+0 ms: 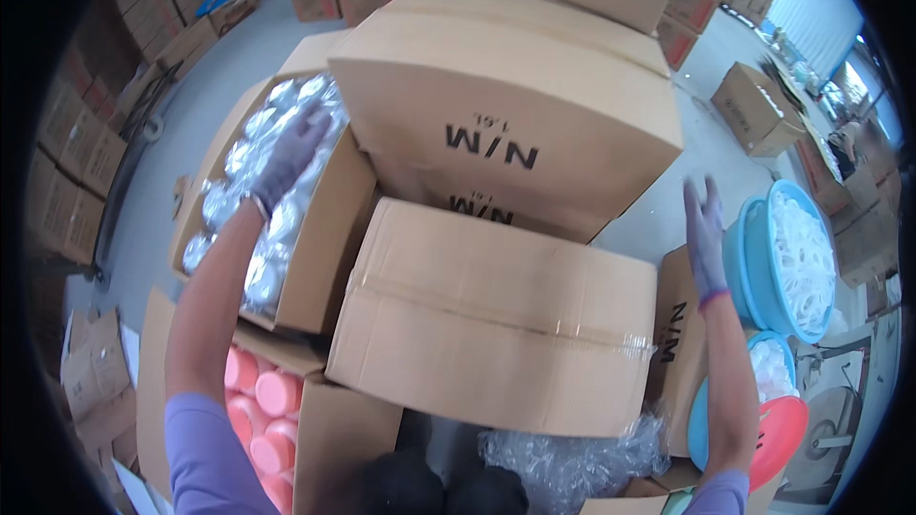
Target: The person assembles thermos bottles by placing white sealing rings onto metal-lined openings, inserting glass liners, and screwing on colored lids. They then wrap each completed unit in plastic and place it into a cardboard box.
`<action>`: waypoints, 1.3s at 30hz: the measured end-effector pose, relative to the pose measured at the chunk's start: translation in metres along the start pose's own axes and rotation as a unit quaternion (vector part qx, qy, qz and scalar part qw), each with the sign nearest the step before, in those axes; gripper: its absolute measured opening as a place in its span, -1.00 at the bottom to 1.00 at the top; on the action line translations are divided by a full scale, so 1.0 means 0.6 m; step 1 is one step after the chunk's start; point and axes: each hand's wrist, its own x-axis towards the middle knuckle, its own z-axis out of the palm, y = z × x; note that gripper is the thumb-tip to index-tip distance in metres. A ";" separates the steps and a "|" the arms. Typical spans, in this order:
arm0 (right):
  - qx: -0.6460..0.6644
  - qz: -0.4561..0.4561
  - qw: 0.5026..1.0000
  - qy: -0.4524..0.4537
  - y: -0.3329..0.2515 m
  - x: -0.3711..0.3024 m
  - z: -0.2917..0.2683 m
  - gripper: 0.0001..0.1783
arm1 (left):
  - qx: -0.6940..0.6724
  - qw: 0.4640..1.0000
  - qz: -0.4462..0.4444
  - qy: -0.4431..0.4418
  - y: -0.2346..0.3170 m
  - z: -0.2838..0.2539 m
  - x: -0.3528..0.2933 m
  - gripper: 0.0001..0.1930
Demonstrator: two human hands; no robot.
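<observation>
A stack of large cardboard boxes is sitting between the two hands. Left of it, an open carton of shiny wrapped pieces is lying under the left hand, fingers spread flat on them. The right hand is hovering open, gripping nothing, beside a blue basin.
</observation>
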 end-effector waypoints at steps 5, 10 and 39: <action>0.016 -0.002 0.998 0.056 -0.086 0.217 0.086 -0.12 | 0.099 0.978 0.098 0.154 -0.003 -0.001 0.220 -0.09; 0.038 -0.046 0.997 0.057 0.001 0.249 0.056 -0.24 | -0.231 0.966 0.063 0.095 0.055 0.079 0.161 -0.25; 0.415 0.159 0.891 -0.091 0.117 0.226 -0.101 -0.57 | -0.038 0.987 0.034 -0.151 -0.063 0.189 -0.193 -0.45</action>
